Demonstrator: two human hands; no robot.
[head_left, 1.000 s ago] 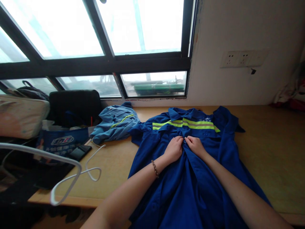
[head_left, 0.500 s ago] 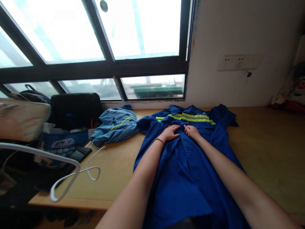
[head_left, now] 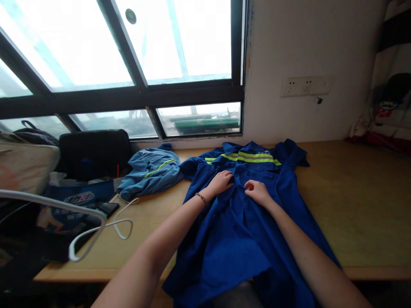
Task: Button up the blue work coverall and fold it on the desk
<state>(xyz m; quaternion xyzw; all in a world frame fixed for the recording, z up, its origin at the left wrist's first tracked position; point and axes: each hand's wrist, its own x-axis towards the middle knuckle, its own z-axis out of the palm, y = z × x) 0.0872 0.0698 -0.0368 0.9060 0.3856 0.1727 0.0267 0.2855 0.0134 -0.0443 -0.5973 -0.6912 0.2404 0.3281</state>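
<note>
The blue shirt (head_left: 231,248) lay front up on the table (head_left: 359,205), its hem hanging over the near edge. My left hand (head_left: 221,182) rested on its front, thumb parted from the fingers. Just across the button strip, my right hand (head_left: 257,192) was curled narrow; I couldn't tell whether it pinched cloth. A paler garment (head_left: 157,171) lay beside one sleeve.

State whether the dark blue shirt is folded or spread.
Spread: the dark blue shirt shows its collar, chest stripes and hem at once.
</note>
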